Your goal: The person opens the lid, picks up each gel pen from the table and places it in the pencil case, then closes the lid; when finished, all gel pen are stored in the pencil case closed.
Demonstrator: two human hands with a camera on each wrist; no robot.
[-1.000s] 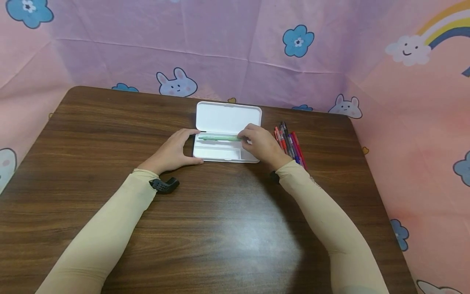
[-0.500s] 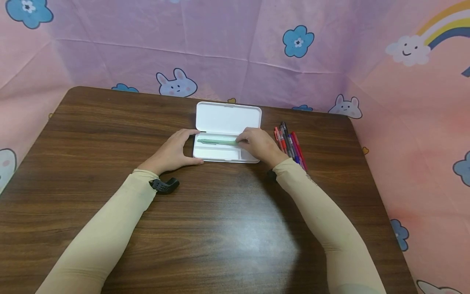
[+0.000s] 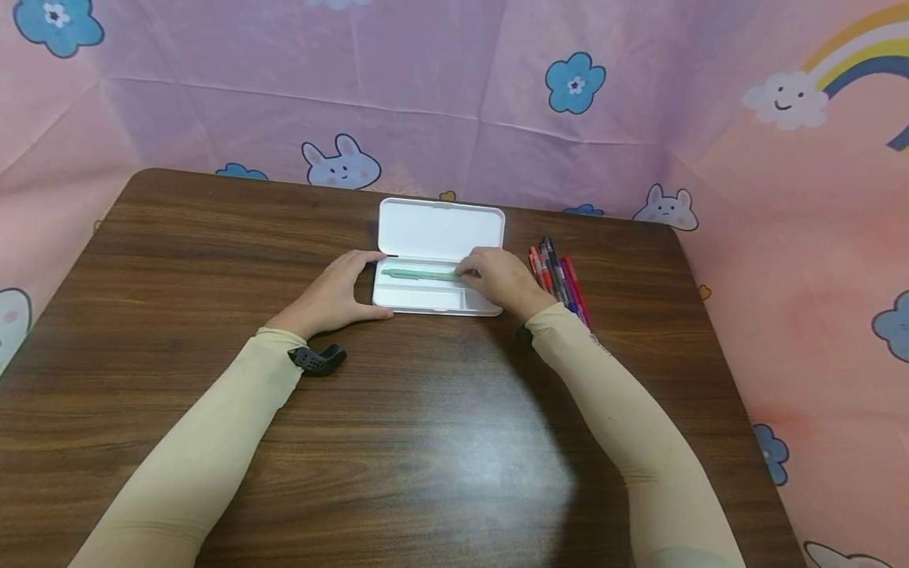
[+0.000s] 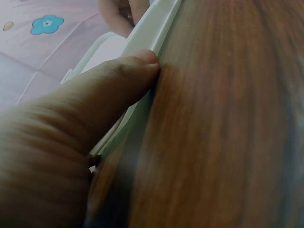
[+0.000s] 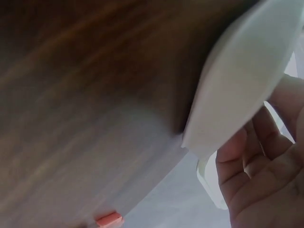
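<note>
An open white pencil case [image 3: 440, 229] lies on the table, its lid tipped back. My left hand [image 3: 323, 298] holds the case's left end, with the thumb at the front corner and the fingers at the back one. In the left wrist view, that thumb [image 4: 114, 85] presses against the case's side wall. A light green pen [image 3: 419, 274] lies lengthwise in the back compartment. Its right end is hidden by my right hand [image 3: 503, 280], which pinches it. In the right wrist view, the curled fingers of the right hand [image 5: 261, 175] reach over the case's wall [image 5: 242, 80].
Several red, black, blue and purple pens [image 3: 559, 276] lie in a bunch right of the case, close to the right wrist. The front of the case has a long compartment [image 3: 419, 297] and a smaller one beside it. A patterned cloth [image 3: 440, 95] hangs behind the brown table [image 3: 398, 442].
The right hand has moved slightly forward and left, lowering the green pen toward the middle of the back compartment. The left hand stays on the case. In the last half second almost nothing moved.
</note>
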